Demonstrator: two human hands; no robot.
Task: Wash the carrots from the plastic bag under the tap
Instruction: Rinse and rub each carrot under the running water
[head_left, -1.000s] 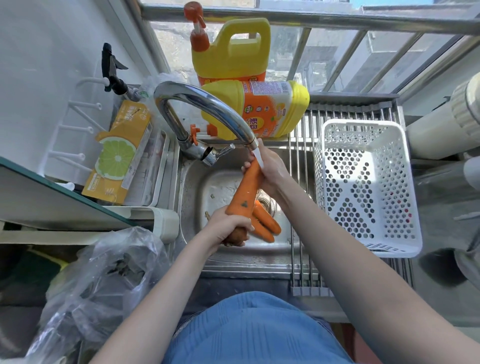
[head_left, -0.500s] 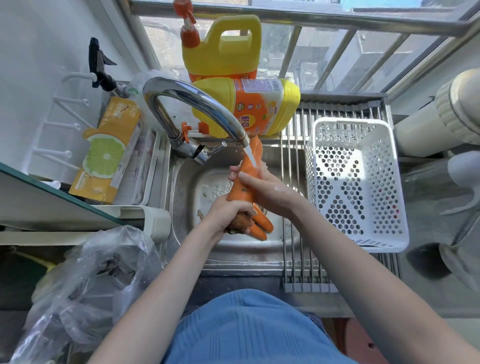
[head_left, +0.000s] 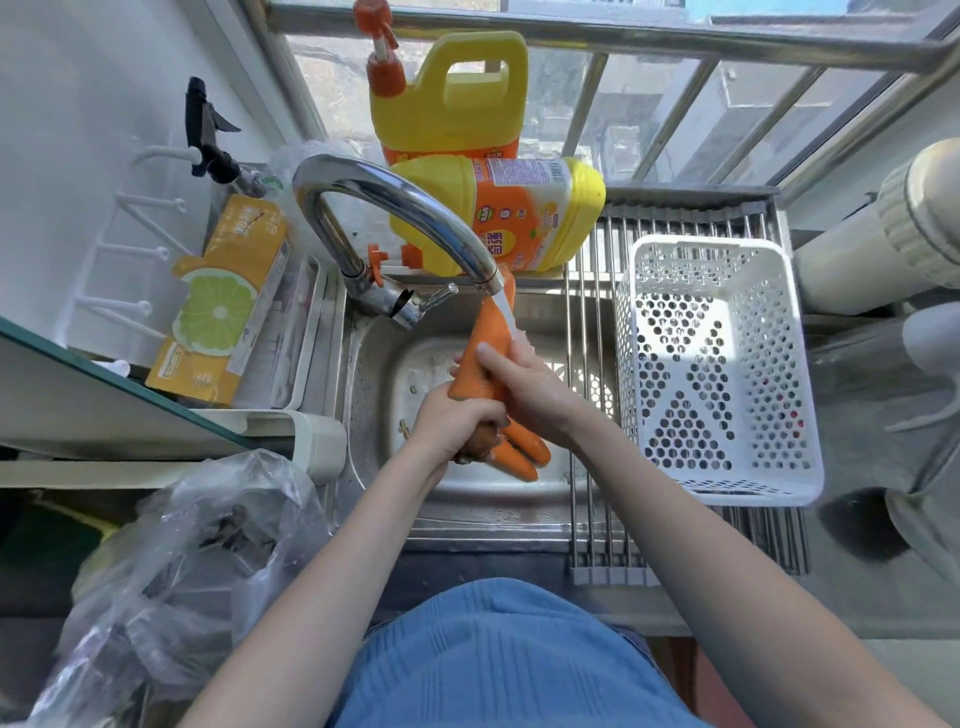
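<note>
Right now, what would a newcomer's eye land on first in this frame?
The big carrot at center, held tilted under the running tap: the left hand grips its thick end while the right hand wraps its middle. Behind the sink, two bright yellow detergent jugs stand out, one upright, one on its side. A white perforated basket sits on the right.

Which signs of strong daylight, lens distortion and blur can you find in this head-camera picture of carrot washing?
Head view: sunlight through the window bleaches the white basket floor and throws dot-patterned light into the sink; glare streaks the tap; the wide lens bows the window rail and forearms outward; the right hand and the carrot are slightly soft; corners look smeared, especially the plastic bag.
</note>
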